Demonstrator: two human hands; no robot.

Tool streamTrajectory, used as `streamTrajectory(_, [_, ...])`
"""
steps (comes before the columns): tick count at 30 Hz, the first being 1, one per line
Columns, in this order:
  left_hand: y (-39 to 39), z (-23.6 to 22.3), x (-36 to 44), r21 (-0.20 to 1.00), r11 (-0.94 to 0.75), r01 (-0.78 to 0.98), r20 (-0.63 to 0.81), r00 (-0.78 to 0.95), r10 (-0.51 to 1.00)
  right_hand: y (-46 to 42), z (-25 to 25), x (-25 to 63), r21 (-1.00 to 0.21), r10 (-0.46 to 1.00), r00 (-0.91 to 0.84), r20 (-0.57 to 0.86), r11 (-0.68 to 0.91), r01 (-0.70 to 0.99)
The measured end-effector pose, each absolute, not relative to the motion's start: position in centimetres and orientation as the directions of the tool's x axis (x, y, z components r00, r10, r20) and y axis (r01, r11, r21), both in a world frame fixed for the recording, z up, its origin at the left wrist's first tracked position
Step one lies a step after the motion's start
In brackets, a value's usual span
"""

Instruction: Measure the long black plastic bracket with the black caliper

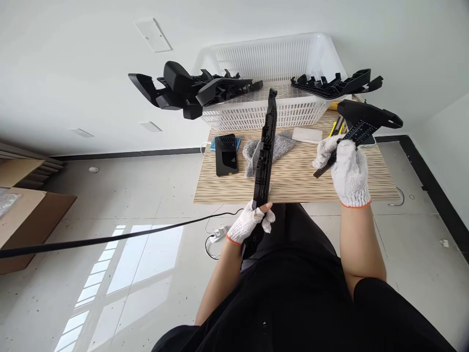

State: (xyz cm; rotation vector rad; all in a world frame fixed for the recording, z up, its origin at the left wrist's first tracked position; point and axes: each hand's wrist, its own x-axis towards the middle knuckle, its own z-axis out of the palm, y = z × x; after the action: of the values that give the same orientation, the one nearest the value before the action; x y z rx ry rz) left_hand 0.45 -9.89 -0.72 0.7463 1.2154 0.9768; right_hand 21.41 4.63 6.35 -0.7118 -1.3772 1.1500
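My left hand (252,222), in a white knitted glove with a bare thumb tip, is closed around the lower part of a long black plastic trim piece (264,161). The piece stands nearly upright in front of the table, its ribbed side showing. On the right, my gloved right hand (348,168) grips a black caliper (361,132) with white scale markings. Its wide jaw end points up and right, and its narrow end sticks out below my fingers. The caliper and the trim piece are apart.
A white slatted basket (252,107) at the back holds several similar black parts (183,90) that jut past its rim. On the wooden table (227,190) lie a black phone (226,155), a grey cloth (282,146), a whitish block (307,135) and a yellow cutter (337,126). A cardboard box (40,220) stands left.
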Motion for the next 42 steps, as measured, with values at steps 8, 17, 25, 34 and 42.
streamTrajectory(8, [-9.8,-0.6,0.6,0.881,0.413,-0.232,-0.406,0.078,0.91,5.1,6.5,19.6,-0.906,0.955,-0.206,0.213,0.114,-0.408])
streamTrajectory(17, [-9.7,-0.7,0.3,0.884,0.407,-0.229,-0.397,0.094,0.913,5.8,4.8,18.9,-0.945,0.977,-0.143,0.156,0.106,-0.309])
streamTrajectory(25, [-9.9,-0.3,0.4,0.882,0.408,-0.234,-0.398,0.089,0.913,5.2,5.0,18.5,-0.942,0.989,-0.093,0.118,0.082,-0.327])
streamTrajectory(34, [-9.8,-0.5,0.3,0.867,0.43,-0.251,-0.417,0.104,0.903,5.5,5.7,18.6,-0.927,0.996,0.085,0.004,0.036,-0.374])
streamTrajectory(42, [-9.8,-0.4,0.3,0.872,0.432,-0.23,-0.421,0.098,0.902,6.1,5.8,19.2,-0.949,0.999,-0.017,0.043,0.036,-0.312])
